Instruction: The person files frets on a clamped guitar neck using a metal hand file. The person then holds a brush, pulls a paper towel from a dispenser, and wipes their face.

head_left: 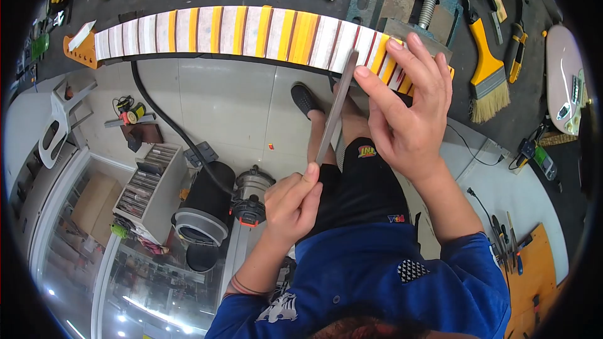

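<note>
A guitar neck (229,31) lies across the bench edge, its fretboard covered with white and yellow tape strips between the dark fret lines. Its orange headstock (80,51) is at the left end. My left hand (294,204) is closed around the lower end of a long narrow metal file (335,113). The file slants up, its tip over the fretboard's right part. My right hand (411,110) has its fingers stretched out and apart over the right end of the neck. One fingertip is right beside the file tip; whether it presses on it I cannot tell.
A vise (402,0) stands behind the neck. To the right lie a yellow-handled brush (487,66), a cutter knife (518,50) and a pinkish guitar body (564,78). Below the bench are a black hose (154,113), a bin-like canister (204,213) and a white stool (59,125).
</note>
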